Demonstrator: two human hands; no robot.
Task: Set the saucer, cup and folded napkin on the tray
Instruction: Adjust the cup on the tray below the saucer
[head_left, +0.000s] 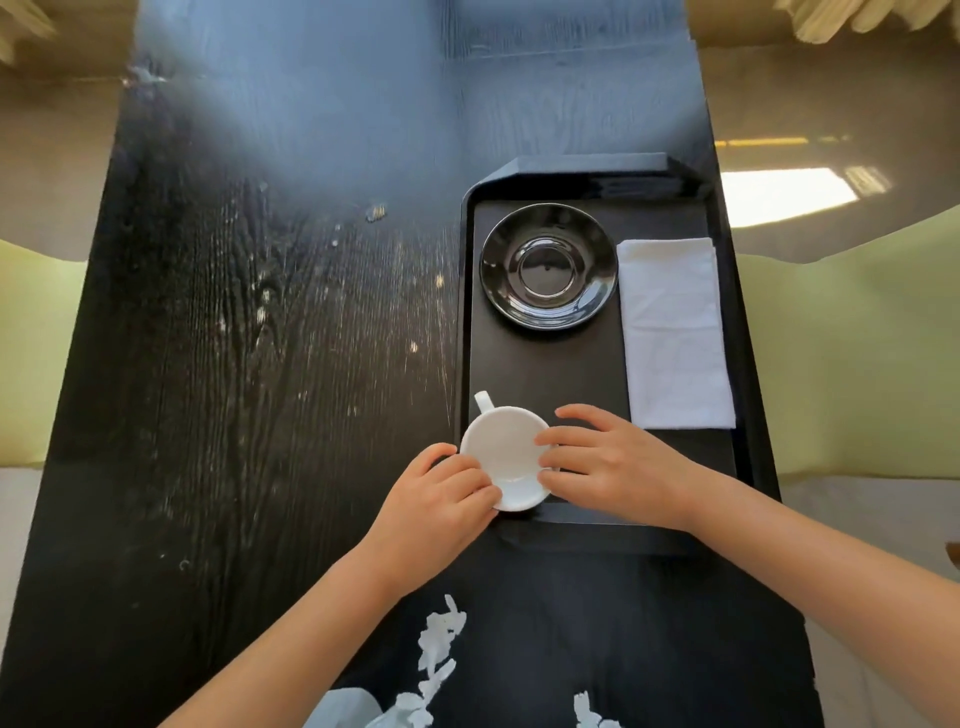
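Note:
A black tray lies on the right side of a dark wooden table. On its far part rests a glossy black saucer, with nothing on it. A folded white napkin lies flat along the tray's right side. A white cup, handle pointing away to the left, is at the tray's near left corner, over the rim. My left hand grips its near left side and my right hand grips its right side, fingers over the rim.
The dark wooden table stretches wide to the left of the tray. Pale green seats flank the table on both sides. My dark patterned clothing fills the bottom of the view.

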